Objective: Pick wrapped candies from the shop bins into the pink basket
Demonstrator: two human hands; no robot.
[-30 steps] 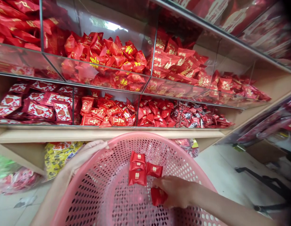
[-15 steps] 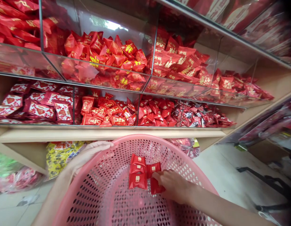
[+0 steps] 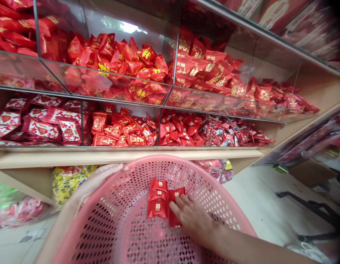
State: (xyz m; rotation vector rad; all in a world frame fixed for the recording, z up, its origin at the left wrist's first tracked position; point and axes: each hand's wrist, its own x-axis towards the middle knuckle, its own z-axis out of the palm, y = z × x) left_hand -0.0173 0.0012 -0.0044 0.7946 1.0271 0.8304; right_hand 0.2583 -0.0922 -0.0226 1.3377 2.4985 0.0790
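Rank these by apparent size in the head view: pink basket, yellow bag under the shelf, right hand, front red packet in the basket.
1. pink basket
2. yellow bag and right hand: look alike; the bag sits farther and partly hidden, so unranked
3. front red packet

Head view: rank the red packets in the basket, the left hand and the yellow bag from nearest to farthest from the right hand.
1. red packets: in the pink basket, touched by the right hand.
2. left hand: across the basket, gripping its left rim.
3. yellow bag: beyond that rim, under the shelf.
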